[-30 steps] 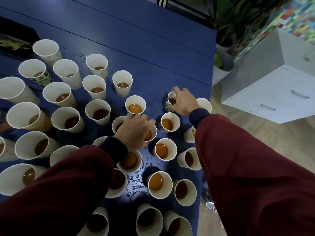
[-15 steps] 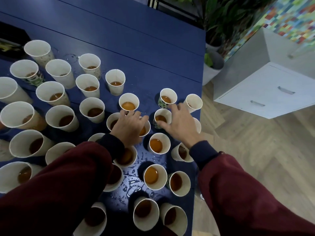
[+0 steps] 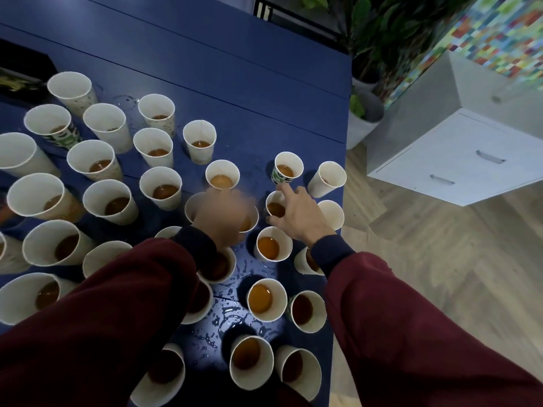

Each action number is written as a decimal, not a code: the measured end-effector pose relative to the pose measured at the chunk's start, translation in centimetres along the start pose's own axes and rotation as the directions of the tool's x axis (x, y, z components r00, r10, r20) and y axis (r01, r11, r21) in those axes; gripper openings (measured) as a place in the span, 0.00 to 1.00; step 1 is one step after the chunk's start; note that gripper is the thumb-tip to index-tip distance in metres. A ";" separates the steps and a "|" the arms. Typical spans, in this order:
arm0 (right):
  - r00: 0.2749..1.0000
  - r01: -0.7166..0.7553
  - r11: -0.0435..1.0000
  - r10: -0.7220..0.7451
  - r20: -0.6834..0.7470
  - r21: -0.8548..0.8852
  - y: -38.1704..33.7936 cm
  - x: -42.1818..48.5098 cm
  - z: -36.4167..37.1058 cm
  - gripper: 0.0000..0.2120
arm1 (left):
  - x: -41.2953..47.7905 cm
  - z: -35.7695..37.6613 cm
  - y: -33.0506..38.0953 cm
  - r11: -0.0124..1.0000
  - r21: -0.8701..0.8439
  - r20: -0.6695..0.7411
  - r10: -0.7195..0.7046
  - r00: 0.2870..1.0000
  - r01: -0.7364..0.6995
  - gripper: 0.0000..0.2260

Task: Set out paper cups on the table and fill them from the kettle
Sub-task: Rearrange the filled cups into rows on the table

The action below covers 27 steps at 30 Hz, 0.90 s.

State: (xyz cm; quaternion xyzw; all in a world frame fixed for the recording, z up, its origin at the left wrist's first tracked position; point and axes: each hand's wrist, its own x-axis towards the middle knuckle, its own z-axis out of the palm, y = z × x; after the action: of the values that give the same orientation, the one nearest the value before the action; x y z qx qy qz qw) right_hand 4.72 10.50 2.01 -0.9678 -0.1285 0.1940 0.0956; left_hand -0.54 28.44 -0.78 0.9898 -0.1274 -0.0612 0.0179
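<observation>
Several white paper cups [image 3: 110, 201] stand on the blue table [image 3: 235, 83], most holding brown liquid. My left hand [image 3: 223, 215] is motion-blurred and hovers over a cup [image 3: 252, 220] in the middle of the group; its fingers are too smeared to read. My right hand [image 3: 302, 220] reaches in from the right. Its thumb and forefinger curl round the rim of a small filled cup [image 3: 274, 208], and the fingertip points toward a green-banded cup [image 3: 286, 171]. No kettle is in view.
Spilled droplets [image 3: 226, 315] wet the table between the near cups. The table's right edge [image 3: 342, 218] runs close to the outer cups. Beyond it are a wooden floor [image 3: 440, 274], a white drawer cabinet [image 3: 458, 160] and potted plants [image 3: 364, 113].
My right hand left the green-banded cup, drew back toward me and now curls round the smaller cup just below it. My left hand stayed over the middle cups and is now blurred.
</observation>
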 end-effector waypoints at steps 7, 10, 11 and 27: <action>0.963 -0.066 0.996 0.077 -0.257 0.052 -1.1 -4.4 -0.4 0.36 | 0.1 -0.1 0.1 1.000 0.009 0.037 -0.024 0.999 0.023 0.36; 0.985 -0.090 0.996 0.089 -0.150 -0.003 -2.5 -7.2 0.8 0.38 | 0.0 -0.2 0.2 0.999 0.005 0.036 -0.039 0.999 0.039 0.35; 0.988 -0.102 0.995 0.101 -0.114 -0.002 -2.9 -7.8 1.3 0.38 | 0.0 -0.3 0.3 0.999 0.006 0.037 -0.041 0.998 0.041 0.35; 0.984 -0.125 0.991 0.119 -0.134 -0.036 -3.1 -9.5 2.3 0.34 | -1.1 -2.7 1.0 0.996 -0.075 0.056 -0.033 0.998 0.037 0.30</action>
State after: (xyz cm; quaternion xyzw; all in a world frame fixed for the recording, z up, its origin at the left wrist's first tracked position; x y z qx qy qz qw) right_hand -5.27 11.08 4.01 -0.9865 -0.0666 0.1322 0.0703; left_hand -1.53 27.78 2.08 0.9884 -0.1079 -0.0935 0.0508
